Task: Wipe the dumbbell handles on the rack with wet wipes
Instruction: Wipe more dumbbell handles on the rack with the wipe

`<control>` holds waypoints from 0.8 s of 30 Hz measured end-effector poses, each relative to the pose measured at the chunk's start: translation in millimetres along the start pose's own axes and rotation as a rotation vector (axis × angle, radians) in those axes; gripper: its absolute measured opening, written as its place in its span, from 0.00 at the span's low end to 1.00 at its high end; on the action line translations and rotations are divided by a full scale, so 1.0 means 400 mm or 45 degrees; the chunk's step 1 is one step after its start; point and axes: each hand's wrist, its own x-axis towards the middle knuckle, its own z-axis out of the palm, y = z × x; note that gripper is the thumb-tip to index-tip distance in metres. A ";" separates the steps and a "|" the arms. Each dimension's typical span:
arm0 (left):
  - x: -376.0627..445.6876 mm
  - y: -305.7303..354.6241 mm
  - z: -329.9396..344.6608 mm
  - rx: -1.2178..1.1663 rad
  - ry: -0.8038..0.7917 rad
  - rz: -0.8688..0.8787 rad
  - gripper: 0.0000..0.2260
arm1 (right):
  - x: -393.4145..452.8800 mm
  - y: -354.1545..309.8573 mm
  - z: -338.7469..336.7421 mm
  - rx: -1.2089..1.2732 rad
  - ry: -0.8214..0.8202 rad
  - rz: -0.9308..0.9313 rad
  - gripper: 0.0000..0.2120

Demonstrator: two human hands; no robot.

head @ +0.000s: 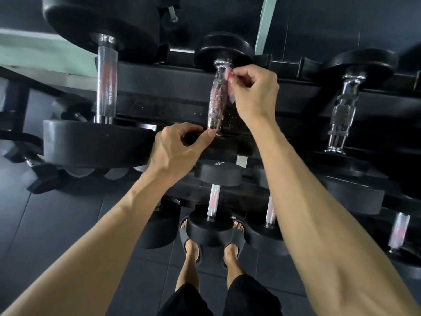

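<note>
Nearest the camera, two bare feet in black slide sandals (191, 245) stood on the dark tiled floor (57, 224), with black shorts at the bottom edge of the view. Just beyond the toes, the lower tier of the black rack (159, 87) carried small dumbbells, one with a short chrome handle (213, 202) between round black heads.

Higher up, the left hand (177, 149) was at the near end of the middle dumbbell on the upper tier. Its fingers were curled round the near black head, most of which lay hidden beneath the hand, and the thumb tip lay just beside the lower end of the knurled chrome handle (216, 99). The right hand (252, 92) was beside the far part of that same handle, with its fingertips pinching a thin, pale, pinkish wet wipe (229, 75) against the metal near the far black head (223, 50). The wipe was blurred, so its shape could not be told exactly.

To the left lay a much larger dumbbell with a long chrome handle (107, 80). To the right rested another with a ridged chrome handle (344, 110), apart from both hands. Beyond the rack stood a dark wall with a pale green post (265, 23).
</note>
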 end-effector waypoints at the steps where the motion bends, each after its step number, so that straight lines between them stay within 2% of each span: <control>1: -0.004 0.003 0.003 0.031 0.002 0.016 0.20 | -0.008 0.000 -0.003 -0.025 -0.015 -0.017 0.06; 3: -0.009 0.010 0.007 0.107 0.005 0.032 0.25 | -0.058 0.007 -0.015 -0.070 -0.109 -0.045 0.09; 5: -0.009 0.012 0.008 0.117 0.008 0.033 0.23 | -0.121 0.018 -0.027 -0.080 -0.232 -0.016 0.09; 7: -0.004 0.009 0.005 0.088 -0.007 0.031 0.19 | -0.137 0.019 -0.029 -0.045 -0.255 -0.004 0.07; 10: 0.004 -0.006 -0.011 0.083 -0.045 0.006 0.20 | -0.068 0.011 -0.002 -0.061 -0.105 -0.072 0.07; 12: 0.007 -0.015 -0.022 0.063 -0.068 -0.002 0.21 | -0.007 0.005 0.017 -0.088 0.024 -0.054 0.05; 14: 0.005 -0.015 -0.027 0.036 -0.082 0.002 0.19 | 0.000 0.004 0.023 -0.075 0.066 -0.021 0.05; 17: -0.006 0.002 -0.020 0.038 -0.035 0.041 0.07 | -0.097 0.006 0.004 -0.078 -0.095 0.012 0.08; 19: -0.014 0.022 -0.005 0.053 0.003 0.054 0.05 | -0.159 0.015 -0.015 -0.072 -0.224 0.062 0.04; 22: -0.014 0.042 0.015 0.125 0.016 0.045 0.17 | -0.137 0.025 -0.025 0.014 -0.185 0.135 0.03; 24: -0.011 0.046 0.016 0.112 0.009 0.025 0.19 | -0.095 0.016 -0.017 0.098 -0.091 0.153 0.03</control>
